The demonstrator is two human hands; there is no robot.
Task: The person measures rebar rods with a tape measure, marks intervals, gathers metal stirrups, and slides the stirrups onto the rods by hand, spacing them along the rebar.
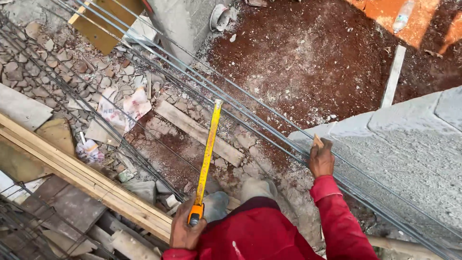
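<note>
Red sleeves frame the view from above. Left hand [185, 231] has its grip clamped on an orange tape measure [195, 214], whose yellow blade [208, 149] runs stiffly up and away, its tip resting at the long steel rebars [250, 118] slanting across the rubble. Right hand [321, 159] is closed around a small wooden piece [317, 141], pressed beside the grey concrete block wall [409, 144]. Below lie a wooden plank [199, 132] and red soil [317, 53].

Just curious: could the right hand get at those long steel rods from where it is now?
Probably yes. The right hand, holding a small wooden piece, sits right beside the steel rods, with nothing between them.
</note>
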